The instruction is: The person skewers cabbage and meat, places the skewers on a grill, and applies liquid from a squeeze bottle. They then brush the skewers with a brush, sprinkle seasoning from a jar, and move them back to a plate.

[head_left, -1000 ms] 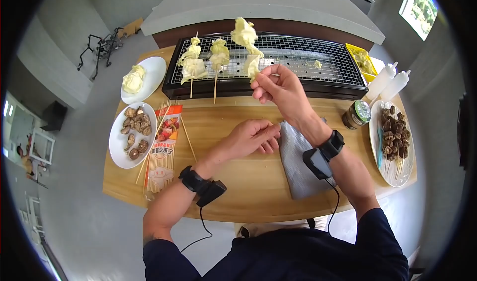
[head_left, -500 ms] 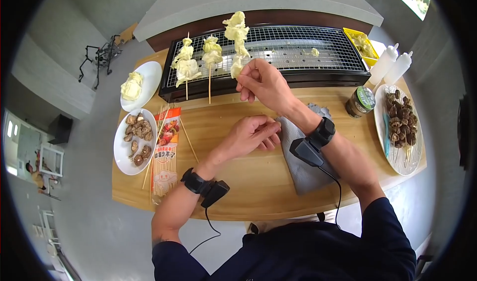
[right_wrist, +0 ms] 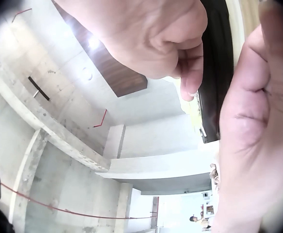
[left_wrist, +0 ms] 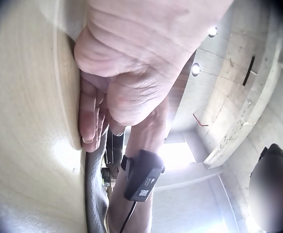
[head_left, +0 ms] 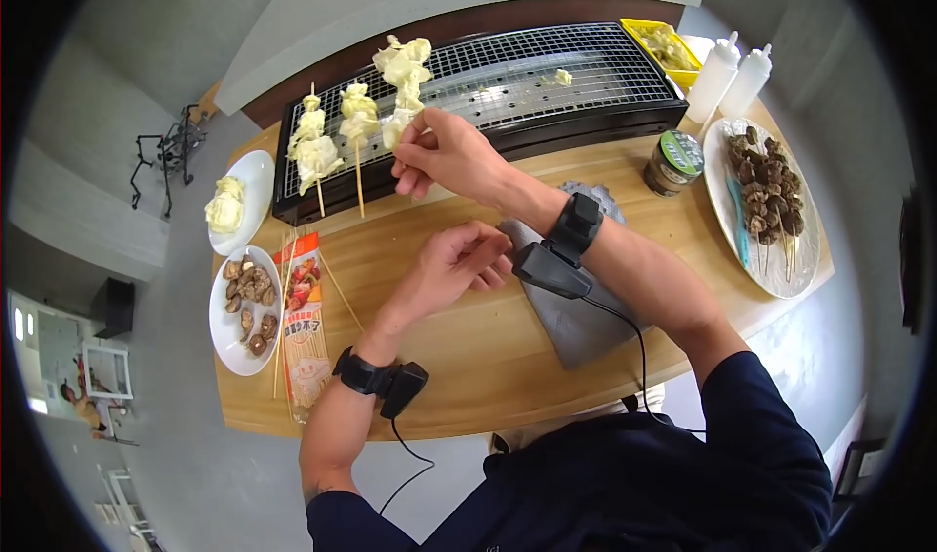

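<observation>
My right hand (head_left: 457, 162) pinches the lower end of a cabbage skewer (head_left: 404, 68) between thumb and fingers, above the left part of the grill (head_left: 532, 76). Two more cabbage skewers, one outer (head_left: 315, 152) and one inner (head_left: 358, 115), lie on the grill's left end with their sticks over its front edge. The left hand (head_left: 444, 271) rests on the table beside a grey cloth (head_left: 576, 323), fingers loosely curled, holding nothing. In the right wrist view, pale cabbage (right_wrist: 195, 114) shows past the right hand's (right_wrist: 151, 36) fingertips.
On the left are a plate with cabbage (head_left: 224, 208), a plate of mushrooms (head_left: 250, 303) and a skewer packet (head_left: 305, 323). On the right stand a jar (head_left: 673, 163), two bottles (head_left: 727, 81), a yellow tray (head_left: 689, 76) and a plate of mushroom skewers (head_left: 771, 191).
The head view has turned, so the scene sits tilted and further left. My right hand has brought its skewer slightly closer to the two on the grill. The left hand stays on the table.
</observation>
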Tool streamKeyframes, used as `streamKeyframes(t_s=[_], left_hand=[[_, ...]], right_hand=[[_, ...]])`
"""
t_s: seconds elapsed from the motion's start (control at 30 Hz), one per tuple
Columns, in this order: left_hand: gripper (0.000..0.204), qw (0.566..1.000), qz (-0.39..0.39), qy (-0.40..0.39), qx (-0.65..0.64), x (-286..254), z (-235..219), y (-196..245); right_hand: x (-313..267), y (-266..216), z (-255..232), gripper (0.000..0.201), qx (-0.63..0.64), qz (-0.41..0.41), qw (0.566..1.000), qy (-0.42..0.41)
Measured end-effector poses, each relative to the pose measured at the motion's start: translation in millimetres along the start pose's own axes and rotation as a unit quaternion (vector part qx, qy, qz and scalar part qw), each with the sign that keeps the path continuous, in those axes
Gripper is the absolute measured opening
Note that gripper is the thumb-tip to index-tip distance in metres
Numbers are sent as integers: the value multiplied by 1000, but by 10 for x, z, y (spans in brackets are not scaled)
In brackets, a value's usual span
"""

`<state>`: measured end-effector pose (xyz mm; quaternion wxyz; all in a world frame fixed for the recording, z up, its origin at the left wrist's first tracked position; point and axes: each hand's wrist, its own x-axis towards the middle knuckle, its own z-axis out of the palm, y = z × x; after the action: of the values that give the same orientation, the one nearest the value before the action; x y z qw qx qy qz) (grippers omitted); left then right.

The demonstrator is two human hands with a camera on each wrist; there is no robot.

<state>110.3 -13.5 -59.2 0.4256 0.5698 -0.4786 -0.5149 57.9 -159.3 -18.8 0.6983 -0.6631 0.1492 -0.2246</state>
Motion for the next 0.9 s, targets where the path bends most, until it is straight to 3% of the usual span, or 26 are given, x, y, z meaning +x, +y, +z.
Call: streamKeyframes(t_s=[0.23, 0.47, 0.63, 0.9], left_hand=[[25, 1000, -2, -12, 2, 12, -6, -16], [24, 1000, -11, -14, 11, 24, -18, -21], [26, 1000, -13, -5, 13, 6, -15, -27], [24, 1000, -2, -4, -7, 7, -11, -19]], right_hand=[[-84, 11, -57, 20, 17, -12, 999, -24], [-158, -25, -81, 20, -9, 1, 1000, -13], [-111, 78, 36, 14, 39, -21, 999, 21], [-52, 64, 52, 14, 65, 11, 997, -27]])
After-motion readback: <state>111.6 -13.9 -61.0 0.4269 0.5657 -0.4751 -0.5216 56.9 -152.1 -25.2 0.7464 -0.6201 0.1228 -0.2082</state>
